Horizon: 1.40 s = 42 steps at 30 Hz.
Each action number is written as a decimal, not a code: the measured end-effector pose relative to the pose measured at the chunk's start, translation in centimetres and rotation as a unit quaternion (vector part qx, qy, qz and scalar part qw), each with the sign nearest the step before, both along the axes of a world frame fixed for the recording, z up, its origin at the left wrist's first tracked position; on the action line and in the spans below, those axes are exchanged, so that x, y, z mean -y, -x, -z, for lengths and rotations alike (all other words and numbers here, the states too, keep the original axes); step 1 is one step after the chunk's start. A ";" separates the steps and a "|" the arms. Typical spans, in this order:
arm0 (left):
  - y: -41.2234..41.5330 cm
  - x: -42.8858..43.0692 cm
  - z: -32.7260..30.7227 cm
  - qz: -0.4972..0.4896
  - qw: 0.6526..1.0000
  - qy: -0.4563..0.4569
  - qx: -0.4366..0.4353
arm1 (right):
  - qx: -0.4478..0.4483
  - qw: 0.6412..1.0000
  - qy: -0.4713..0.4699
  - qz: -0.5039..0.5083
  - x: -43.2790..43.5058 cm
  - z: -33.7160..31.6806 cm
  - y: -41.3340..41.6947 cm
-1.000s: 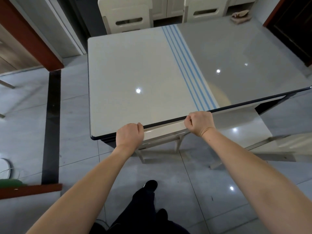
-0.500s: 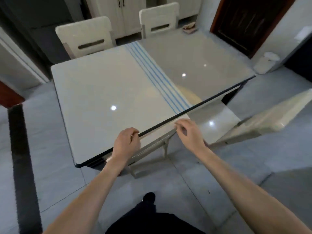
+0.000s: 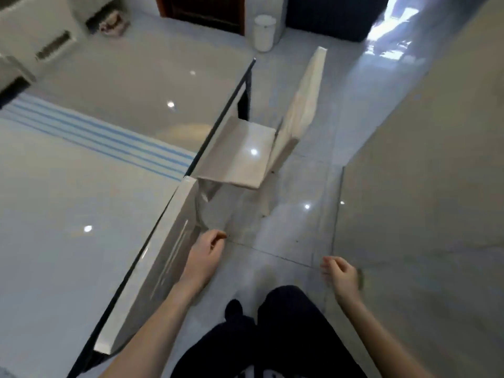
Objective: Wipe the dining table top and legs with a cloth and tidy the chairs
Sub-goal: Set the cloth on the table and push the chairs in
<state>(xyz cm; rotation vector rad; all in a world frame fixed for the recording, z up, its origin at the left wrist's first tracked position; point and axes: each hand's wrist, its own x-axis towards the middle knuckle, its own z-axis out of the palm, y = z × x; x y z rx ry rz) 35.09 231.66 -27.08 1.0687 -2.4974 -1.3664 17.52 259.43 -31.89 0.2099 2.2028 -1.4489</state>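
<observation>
Head: chair back [image 3: 174,236] just beside left hand [image 3: 204,255] fingers [image 3: 218,237].

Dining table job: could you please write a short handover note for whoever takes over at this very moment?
Left hand: loosely curled, empty, beside the back of the near chair.
Right hand: loosely curled, empty, over the floor.
Cloth: lies at the far end of the table, in no hand.
Done: near chair is tucked against the table edge.
Left: second chair stands pulled out, seat exposed; push it in. Whether top and legs are wiped cannot be told.
</observation>
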 end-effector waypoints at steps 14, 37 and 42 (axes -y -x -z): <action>12.8 -5.5 6.5 -0.037 0.977 -0.146 0.154 | 0.109 0.982 -0.075 0.131 -13.5 5.5 13.4; 37.3 2.3 5.3 -0.280 0.936 -0.195 0.081 | 0.123 0.991 -0.041 0.028 -2.5 6.7 45.2; 43.4 6.0 1.3 -0.317 0.933 -0.171 -0.015 | 0.043 0.997 0.028 -0.050 6.0 1.5 54.3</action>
